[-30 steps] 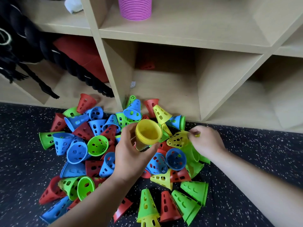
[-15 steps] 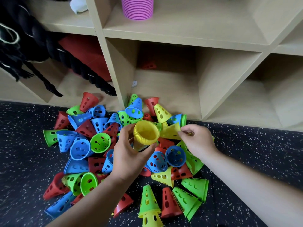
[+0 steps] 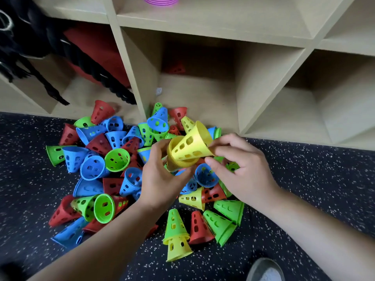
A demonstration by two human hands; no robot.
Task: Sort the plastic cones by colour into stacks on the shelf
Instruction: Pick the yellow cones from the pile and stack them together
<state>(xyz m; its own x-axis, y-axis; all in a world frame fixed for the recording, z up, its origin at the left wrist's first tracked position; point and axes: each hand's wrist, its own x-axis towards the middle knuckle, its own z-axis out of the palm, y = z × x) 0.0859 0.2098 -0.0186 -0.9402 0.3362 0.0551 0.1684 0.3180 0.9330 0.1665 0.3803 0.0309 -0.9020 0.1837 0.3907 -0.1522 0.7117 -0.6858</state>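
- Left hand [image 3: 160, 179]: fingers and thumb curled round a yellow cone stack [image 3: 177, 165], held above the pile.
- Right hand [image 3: 241, 173]: pinching a single yellow cone [image 3: 190, 147] at its wide rim; the cone is tilted, narrow end at the stack's mouth.
- Loose cones [image 3: 93, 169]: red, blue, green and yellow, heaped on the speckled floor [image 3: 314, 189] against the shelf [image 3: 261, 94].
- Purple stack [image 3: 160, 1]: upper shelf compartment.

Yellow cone [image 3: 190, 146], black white-speckled floor [image 3: 304, 179], beige shelf [image 3: 203, 23], purple stack [image 3: 160, 1]
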